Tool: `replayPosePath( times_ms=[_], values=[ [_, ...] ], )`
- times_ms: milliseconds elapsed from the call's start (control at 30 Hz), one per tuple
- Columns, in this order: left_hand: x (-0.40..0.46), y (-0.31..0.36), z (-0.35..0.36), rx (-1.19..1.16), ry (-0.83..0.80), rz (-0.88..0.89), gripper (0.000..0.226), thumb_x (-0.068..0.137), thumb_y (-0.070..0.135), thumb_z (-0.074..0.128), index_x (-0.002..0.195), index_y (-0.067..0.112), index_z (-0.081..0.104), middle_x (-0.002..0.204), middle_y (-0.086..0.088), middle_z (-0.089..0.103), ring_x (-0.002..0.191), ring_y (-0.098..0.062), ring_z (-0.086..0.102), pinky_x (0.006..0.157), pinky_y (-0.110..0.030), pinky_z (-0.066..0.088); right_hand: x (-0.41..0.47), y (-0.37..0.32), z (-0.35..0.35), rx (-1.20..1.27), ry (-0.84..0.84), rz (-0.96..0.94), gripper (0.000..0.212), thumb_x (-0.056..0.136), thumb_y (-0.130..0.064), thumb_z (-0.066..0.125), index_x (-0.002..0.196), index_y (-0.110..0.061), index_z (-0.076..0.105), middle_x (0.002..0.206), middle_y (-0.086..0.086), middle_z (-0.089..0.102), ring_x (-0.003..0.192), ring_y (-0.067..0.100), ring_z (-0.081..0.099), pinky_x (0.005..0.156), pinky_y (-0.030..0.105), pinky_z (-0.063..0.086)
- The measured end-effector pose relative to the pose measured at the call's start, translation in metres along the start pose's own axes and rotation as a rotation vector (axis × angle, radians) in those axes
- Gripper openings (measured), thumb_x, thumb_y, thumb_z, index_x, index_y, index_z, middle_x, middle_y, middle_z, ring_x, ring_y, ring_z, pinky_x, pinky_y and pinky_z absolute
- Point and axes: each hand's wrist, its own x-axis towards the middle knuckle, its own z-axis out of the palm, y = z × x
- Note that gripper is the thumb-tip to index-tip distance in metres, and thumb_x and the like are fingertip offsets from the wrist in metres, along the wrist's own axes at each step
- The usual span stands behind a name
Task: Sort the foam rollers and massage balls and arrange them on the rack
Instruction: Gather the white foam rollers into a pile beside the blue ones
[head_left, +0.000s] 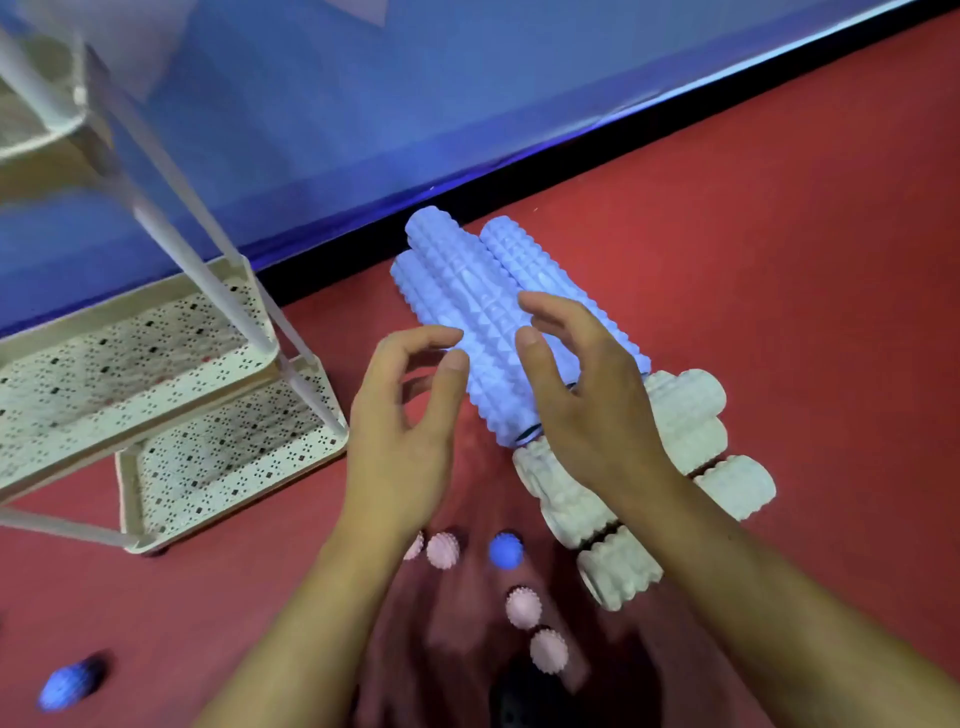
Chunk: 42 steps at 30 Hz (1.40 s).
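I see both hands loosely open and empty — left hand (410, 415), right hand (587, 395) — flanking the top blue roller (470, 312), stacked on the red floor (779, 234) beside the rack (156, 374).

The rack (156, 364) is cut off by the picture's left and top edges, its upper tier a blur. One pink ball (414, 545) shows only a sliver past the left wrist. The right hand (587, 395) hides the near ends of the blue rollers (467, 301) and part of the white rollers (691, 415). A blue ball (70, 683) near the bottom-left corner is smeared — its surface unreadable. A dark shape (524, 696) at the bottom edge cannot be identified.
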Motion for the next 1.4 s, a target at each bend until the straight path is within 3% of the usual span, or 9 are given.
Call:
replayPosePath(
  times_ms=[100,267,400,600,700,767,900,1167,1400],
  values=[
    [-0.003,0.030,-0.034,0.022,0.066,0.080,0.012,0.103,0.008,0.060,0.113,0.009,0.067,0.106,0.010,0.067,0.094,0.008,0.060,0.087,-0.007,0.041,-0.003,-0.051,0.008,0.010,0.035,-0.186,0.035,0.101,-0.033,0.053,0.131,-0.018,0.064,0.129,-0.012,0.067,0.121,0.005,0.060,0.108,0.032,0.045],
    [-0.017,0.085,-0.095,0.004,0.178,0.181,0.012,0.103,0.008,0.060,0.113,0.009,0.067,0.108,0.009,0.069,0.098,0.007,0.063,0.088,-0.010,0.044,-0.020,-0.135,0.022,0.010,-0.001,-0.380,0.032,0.101,-0.031,0.055,0.130,-0.020,0.065,0.124,-0.011,0.067,0.116,0.001,0.060,0.102,0.017,0.044],
    [-0.037,0.129,-0.147,0.029,0.267,0.297,0.013,0.101,0.019,0.060,0.113,0.018,0.065,0.110,0.009,0.068,0.102,0.001,0.064,0.092,-0.019,0.047,-0.047,-0.197,0.032,0.026,-0.045,-0.517,0.028,0.103,-0.028,0.056,0.129,-0.023,0.065,0.125,-0.013,0.067,0.118,0.001,0.061,0.101,0.019,0.046],
    [-0.080,0.182,-0.223,0.037,0.387,0.429,0.016,0.101,0.017,0.058,0.115,0.014,0.065,0.110,0.012,0.068,0.102,0.006,0.064,0.088,-0.013,0.045,-0.088,-0.274,0.054,0.031,-0.123,-0.725,0.027,0.104,-0.025,0.056,0.130,-0.019,0.065,0.125,-0.010,0.067,0.118,0.000,0.060,0.101,0.013,0.042],
    [-0.100,0.194,-0.269,0.101,0.455,0.446,0.014,0.101,0.018,0.058,0.114,0.018,0.064,0.113,0.009,0.068,0.103,0.004,0.065,0.090,-0.015,0.046,-0.102,-0.306,0.075,0.001,-0.186,-0.810,0.029,0.105,-0.028,0.055,0.131,-0.020,0.064,0.125,-0.010,0.066,0.118,0.003,0.060,0.101,0.024,0.047],
    [-0.115,0.196,-0.300,0.181,0.504,0.442,0.014,0.101,0.020,0.058,0.114,0.022,0.063,0.116,0.005,0.069,0.107,0.000,0.066,0.093,-0.019,0.049,-0.113,-0.324,0.093,-0.036,-0.238,-0.875,0.031,0.105,-0.030,0.055,0.132,-0.021,0.063,0.127,-0.011,0.065,0.121,0.007,0.060,0.100,0.032,0.049],
    [-0.150,0.185,-0.362,0.405,0.601,0.403,0.017,0.100,0.028,0.058,0.116,0.033,0.060,0.120,0.008,0.066,0.113,-0.011,0.064,0.097,-0.022,0.049,-0.137,-0.348,0.140,-0.097,-0.328,-1.021,0.033,0.104,-0.029,0.055,0.133,-0.017,0.063,0.130,-0.006,0.065,0.123,0.012,0.059,0.102,0.035,0.047],
    [-0.215,0.139,-0.451,0.703,0.712,0.284,0.026,0.100,0.026,0.060,0.123,0.017,0.064,0.120,0.005,0.063,0.117,-0.013,0.060,0.101,-0.038,0.048,-0.195,-0.374,0.238,-0.217,-0.451,-1.207,0.039,0.103,-0.037,0.050,0.135,-0.017,0.062,0.132,-0.003,0.065,0.120,0.022,0.061,0.100,0.042,0.048],
    [-0.244,0.081,-0.493,0.770,0.732,0.144,0.028,0.099,0.028,0.059,0.125,0.018,0.064,0.126,0.007,0.060,0.121,-0.014,0.058,0.101,-0.037,0.048,-0.217,-0.367,0.302,-0.338,-0.589,-1.300,0.041,0.103,-0.041,0.049,0.137,-0.020,0.060,0.134,-0.005,0.063,0.116,0.022,0.062,0.095,0.046,0.050]
  ],
)
